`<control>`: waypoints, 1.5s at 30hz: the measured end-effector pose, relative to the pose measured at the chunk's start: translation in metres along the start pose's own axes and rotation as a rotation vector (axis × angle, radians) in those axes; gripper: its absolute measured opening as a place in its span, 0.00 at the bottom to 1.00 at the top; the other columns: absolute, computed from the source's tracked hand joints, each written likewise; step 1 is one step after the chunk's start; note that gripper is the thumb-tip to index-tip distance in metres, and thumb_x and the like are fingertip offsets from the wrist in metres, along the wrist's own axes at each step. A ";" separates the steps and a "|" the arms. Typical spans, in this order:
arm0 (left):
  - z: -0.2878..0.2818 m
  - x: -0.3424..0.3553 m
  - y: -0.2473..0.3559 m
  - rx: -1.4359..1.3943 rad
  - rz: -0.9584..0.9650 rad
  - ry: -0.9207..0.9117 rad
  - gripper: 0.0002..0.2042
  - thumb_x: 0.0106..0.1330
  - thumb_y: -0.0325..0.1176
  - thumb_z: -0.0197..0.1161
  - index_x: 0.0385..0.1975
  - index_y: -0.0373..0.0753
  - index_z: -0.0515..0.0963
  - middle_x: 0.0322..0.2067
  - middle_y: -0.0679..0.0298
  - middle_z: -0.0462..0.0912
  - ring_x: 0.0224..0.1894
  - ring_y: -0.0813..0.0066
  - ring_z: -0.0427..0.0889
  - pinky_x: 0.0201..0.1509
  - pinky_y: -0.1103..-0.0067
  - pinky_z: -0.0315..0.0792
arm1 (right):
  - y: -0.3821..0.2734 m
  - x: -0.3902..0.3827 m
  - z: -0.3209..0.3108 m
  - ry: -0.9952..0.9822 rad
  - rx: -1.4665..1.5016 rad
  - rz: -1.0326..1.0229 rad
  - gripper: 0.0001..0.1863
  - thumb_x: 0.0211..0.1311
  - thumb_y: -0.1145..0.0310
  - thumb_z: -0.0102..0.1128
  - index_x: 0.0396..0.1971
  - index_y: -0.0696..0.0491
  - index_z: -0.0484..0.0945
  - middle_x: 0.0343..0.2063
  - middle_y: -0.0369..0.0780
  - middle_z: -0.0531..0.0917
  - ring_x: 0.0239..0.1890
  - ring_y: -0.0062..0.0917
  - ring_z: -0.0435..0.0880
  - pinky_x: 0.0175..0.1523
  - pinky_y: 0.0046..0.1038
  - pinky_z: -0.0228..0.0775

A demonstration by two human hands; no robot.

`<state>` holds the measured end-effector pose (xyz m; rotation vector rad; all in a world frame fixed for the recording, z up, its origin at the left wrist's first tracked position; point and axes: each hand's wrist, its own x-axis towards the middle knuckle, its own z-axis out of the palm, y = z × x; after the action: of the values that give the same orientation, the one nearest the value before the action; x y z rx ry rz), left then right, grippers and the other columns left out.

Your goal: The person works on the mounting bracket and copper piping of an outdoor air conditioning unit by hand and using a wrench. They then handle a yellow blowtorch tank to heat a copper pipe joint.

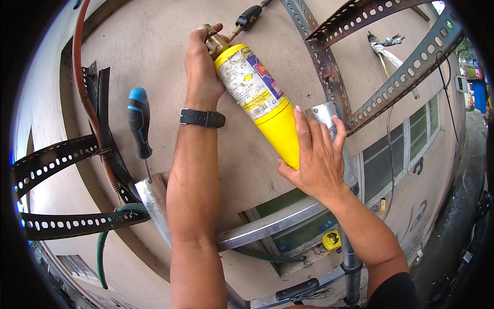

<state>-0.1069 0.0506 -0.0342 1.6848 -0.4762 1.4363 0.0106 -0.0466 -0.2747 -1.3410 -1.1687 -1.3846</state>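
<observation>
A yellow gas torch cylinder [275,129] with a worn paper label is tilted in front of me, its brass valve [216,43] at the upper left. A torch tube with a black fitting [249,17] runs up and right from the valve. My left hand [204,67] is closed around the brass valve and the cylinder's neck, a dark watch on its wrist. Against the cylinder's lower end presses my right hand [320,157], its thumb under the base and its fingers along the side. Part of the base is hidden behind that hand.
Perforated metal brackets [406,67] jut from the wall at both sides. A blue-and-black screwdriver [139,123] stands in a ladder's end at the left. Below are the metal ladder rung [278,221] and a yellow tape measure [331,240]. Wrapped pipe ends [386,51] poke out at the upper right.
</observation>
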 end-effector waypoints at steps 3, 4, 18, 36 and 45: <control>0.001 -0.001 0.000 0.027 0.007 0.012 0.24 0.77 0.47 0.50 0.51 0.28 0.77 0.33 0.58 0.82 0.34 0.73 0.85 0.41 0.75 0.86 | 0.000 0.000 0.000 0.001 0.000 -0.001 0.61 0.51 0.52 0.74 0.78 0.54 0.44 0.56 0.46 0.74 0.57 0.35 0.75 0.74 0.60 0.38; 0.000 -0.001 0.000 0.026 0.005 0.017 0.23 0.77 0.47 0.50 0.50 0.29 0.77 0.33 0.58 0.82 0.34 0.73 0.85 0.41 0.75 0.86 | 0.000 0.000 0.000 0.000 0.001 0.000 0.61 0.51 0.52 0.74 0.78 0.54 0.44 0.56 0.46 0.74 0.57 0.35 0.75 0.74 0.60 0.38; -0.001 0.001 -0.002 -0.027 0.000 0.034 0.19 0.75 0.46 0.60 0.45 0.32 0.76 0.35 0.55 0.81 0.36 0.66 0.88 0.43 0.70 0.88 | -0.003 0.002 -0.003 0.006 0.025 0.026 0.63 0.48 0.52 0.77 0.79 0.54 0.44 0.56 0.45 0.74 0.57 0.34 0.74 0.74 0.59 0.38; -0.011 0.009 -0.011 0.002 0.042 -0.014 0.27 0.77 0.51 0.50 0.56 0.31 0.76 0.33 0.59 0.81 0.36 0.70 0.87 0.42 0.75 0.86 | -0.006 0.007 -0.006 0.002 -0.016 0.020 0.59 0.46 0.55 0.75 0.76 0.57 0.51 0.53 0.47 0.76 0.52 0.36 0.77 0.73 0.60 0.41; -0.007 0.011 -0.007 -0.111 -0.001 0.006 0.17 0.77 0.44 0.52 0.41 0.33 0.76 0.23 0.65 0.74 0.23 0.74 0.77 0.30 0.75 0.77 | -0.008 0.008 -0.004 0.002 -0.032 0.000 0.60 0.47 0.54 0.73 0.76 0.58 0.49 0.53 0.47 0.74 0.53 0.37 0.76 0.72 0.60 0.41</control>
<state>-0.1034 0.0625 -0.0264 1.5924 -0.5417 1.3878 0.0014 -0.0490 -0.2673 -1.3613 -1.1495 -1.4103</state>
